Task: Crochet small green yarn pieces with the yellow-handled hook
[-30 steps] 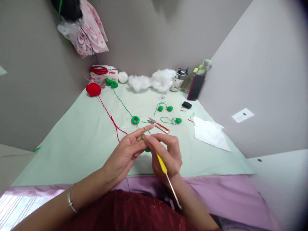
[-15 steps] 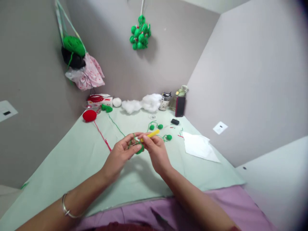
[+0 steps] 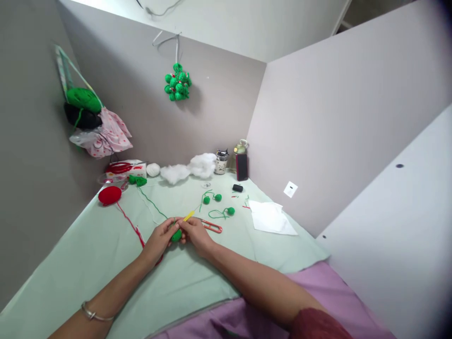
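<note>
My left hand (image 3: 157,242) pinches a small round green crochet piece (image 3: 176,236) low over the cloth. A crochet hook (image 3: 189,215) with a yellow handle is gripped in my right hand (image 3: 199,238), its handle pointing up and away. Both hands meet at the piece, and the fingers hide the hook's tip. A green yarn strand (image 3: 152,202) runs from my left fingers back to a green yarn bundle (image 3: 137,180). Just beyond my right hand lie orange thread snips (image 3: 213,227), partly covered by it.
Green crocheted balls (image 3: 230,211) with yarn tails lie beyond the hands, and a white sheet (image 3: 271,218) is at right. A red yarn ball (image 3: 109,195) trails its strand at left. White stuffing (image 3: 203,165), a pen cup (image 3: 221,162) and a black-and-red box (image 3: 242,167) line the back.
The view has tilted up and turned right, so things appear farther left and lower. The orange snips now show beside my right hand. Both hands still hold the crochet piece and hook.
</note>
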The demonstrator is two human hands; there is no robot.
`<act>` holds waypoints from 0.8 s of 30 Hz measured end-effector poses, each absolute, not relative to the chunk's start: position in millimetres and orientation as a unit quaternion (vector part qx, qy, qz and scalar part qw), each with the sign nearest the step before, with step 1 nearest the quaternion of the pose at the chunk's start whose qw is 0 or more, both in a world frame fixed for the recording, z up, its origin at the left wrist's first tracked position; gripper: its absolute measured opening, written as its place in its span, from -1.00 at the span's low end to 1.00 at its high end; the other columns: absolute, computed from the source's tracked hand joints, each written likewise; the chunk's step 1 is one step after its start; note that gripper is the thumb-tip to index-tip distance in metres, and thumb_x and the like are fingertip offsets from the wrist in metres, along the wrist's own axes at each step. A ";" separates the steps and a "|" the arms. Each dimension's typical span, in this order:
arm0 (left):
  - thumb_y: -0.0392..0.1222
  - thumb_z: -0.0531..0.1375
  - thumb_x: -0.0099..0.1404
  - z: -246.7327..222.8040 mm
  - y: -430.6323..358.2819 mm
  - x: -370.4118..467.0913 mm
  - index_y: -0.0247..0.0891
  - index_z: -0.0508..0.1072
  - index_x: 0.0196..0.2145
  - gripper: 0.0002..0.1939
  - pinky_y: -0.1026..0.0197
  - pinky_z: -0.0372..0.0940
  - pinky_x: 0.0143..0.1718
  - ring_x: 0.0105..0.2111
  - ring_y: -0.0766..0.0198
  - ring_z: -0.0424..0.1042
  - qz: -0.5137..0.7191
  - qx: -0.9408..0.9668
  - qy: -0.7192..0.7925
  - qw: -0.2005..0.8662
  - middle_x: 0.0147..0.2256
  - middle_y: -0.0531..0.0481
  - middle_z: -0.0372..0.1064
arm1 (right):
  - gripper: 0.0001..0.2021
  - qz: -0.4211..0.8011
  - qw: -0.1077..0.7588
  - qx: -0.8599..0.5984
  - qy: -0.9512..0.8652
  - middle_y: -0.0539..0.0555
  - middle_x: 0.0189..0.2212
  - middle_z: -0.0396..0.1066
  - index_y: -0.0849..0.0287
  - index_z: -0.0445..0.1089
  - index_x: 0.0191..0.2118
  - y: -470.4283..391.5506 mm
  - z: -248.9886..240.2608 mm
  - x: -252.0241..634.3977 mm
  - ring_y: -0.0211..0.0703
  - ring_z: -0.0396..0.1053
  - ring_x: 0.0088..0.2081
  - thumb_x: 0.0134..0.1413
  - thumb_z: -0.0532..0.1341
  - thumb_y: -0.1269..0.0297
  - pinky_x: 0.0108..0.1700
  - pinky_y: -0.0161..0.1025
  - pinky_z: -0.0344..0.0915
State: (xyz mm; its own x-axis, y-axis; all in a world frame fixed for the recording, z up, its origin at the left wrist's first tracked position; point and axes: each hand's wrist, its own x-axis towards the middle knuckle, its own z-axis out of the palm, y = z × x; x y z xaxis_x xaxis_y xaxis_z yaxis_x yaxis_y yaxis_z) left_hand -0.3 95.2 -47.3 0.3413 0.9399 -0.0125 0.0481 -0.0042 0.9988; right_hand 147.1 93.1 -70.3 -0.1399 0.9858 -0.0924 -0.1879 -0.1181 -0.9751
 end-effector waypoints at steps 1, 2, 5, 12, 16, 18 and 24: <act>0.29 0.33 0.17 -46.7 95.2 -0.5 -0.36 0.56 -0.02 -0.33 0.31 0.02 -0.56 -0.56 0.32 0.22 0.393 0.591 0.420 0.566 -0.51 0.03 0.45 | -0.73 0.602 0.483 -0.442 -0.457 0.02 -0.25 0.50 0.24 0.46 -0.06 93.0 -69.9 146.4 -0.28 0.47 -0.36 0.38 0.26 0.10 -0.31 -0.26 0.49; 0.28 0.33 0.18 -46.2 95.4 -0.8 -0.35 0.57 -0.02 -0.35 0.30 0.02 -0.56 -0.56 0.32 0.22 0.393 0.591 0.421 0.565 -0.51 0.03 0.45 | -0.72 0.601 0.481 -0.443 -0.461 0.04 -0.22 0.51 0.23 0.46 -0.04 93.0 -69.7 145.6 -0.26 0.48 -0.33 0.38 0.26 0.10 -0.28 -0.24 0.50; 0.26 0.33 0.18 -45.9 95.8 -2.0 -0.33 0.57 -0.03 -0.38 0.30 0.03 -0.56 -0.56 0.31 0.23 0.396 0.589 0.424 0.563 -0.51 0.03 0.45 | -0.70 0.596 0.474 -0.446 -0.470 0.07 -0.15 0.52 0.23 0.45 0.01 92.9 -70.6 142.9 -0.20 0.52 -0.25 0.38 0.26 0.09 -0.21 -0.18 0.54; 0.27 0.29 0.19 -47.9 93.7 -5.3 -0.32 0.56 -0.05 -0.39 0.29 0.03 -0.55 -0.55 0.30 0.24 0.396 0.589 0.422 0.564 -0.50 0.03 0.44 | -0.71 0.584 0.477 -0.446 -0.482 -0.01 -0.32 0.48 0.24 0.46 -0.10 91.3 -71.2 139.3 -0.32 0.42 -0.43 0.39 0.24 0.06 -0.37 -0.30 0.44; 0.27 0.28 0.18 -47.9 93.8 -5.4 -0.32 0.55 -0.05 -0.39 0.29 0.01 -0.55 -0.56 0.31 0.21 0.392 0.592 0.420 0.564 -0.51 0.06 0.41 | -0.66 0.581 0.484 -0.440 -0.484 -0.13 -0.51 0.34 0.24 0.44 -0.25 90.0 -67.8 138.5 -0.40 0.23 -0.59 0.40 0.23 0.02 -0.50 -0.38 0.28; 0.26 0.28 0.19 -47.2 93.9 -5.2 -0.32 0.55 -0.05 -0.39 0.30 0.01 -0.55 -0.57 0.32 0.20 0.391 0.594 0.421 0.563 -0.53 0.07 0.39 | -0.62 0.582 0.486 -0.437 -0.483 -0.17 -0.59 0.27 0.22 0.42 -0.34 89.3 -65.8 138.3 -0.41 0.17 -0.63 0.39 0.23 0.00 -0.53 -0.38 0.22; 0.23 0.27 0.22 -44.5 91.4 -6.1 -0.30 0.54 -0.04 -0.44 0.30 0.00 -0.55 -0.56 0.32 0.21 0.385 0.599 0.421 0.561 -0.50 0.07 0.42 | -0.54 0.597 0.490 -0.425 -0.473 -0.17 -0.67 0.22 0.22 0.41 -0.44 87.8 -61.1 138.4 -0.41 0.12 -0.66 0.20 0.32 -0.12 -0.55 -0.36 0.12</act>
State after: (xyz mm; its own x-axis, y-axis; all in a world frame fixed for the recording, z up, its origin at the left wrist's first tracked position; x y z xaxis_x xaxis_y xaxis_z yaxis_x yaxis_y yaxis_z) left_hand -6.1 91.4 -44.5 0.3488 0.9371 -0.0115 0.0729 -0.0149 0.9972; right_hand 138.4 87.8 -61.1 -0.1590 0.9863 -0.0439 -0.1824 -0.0730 -0.9805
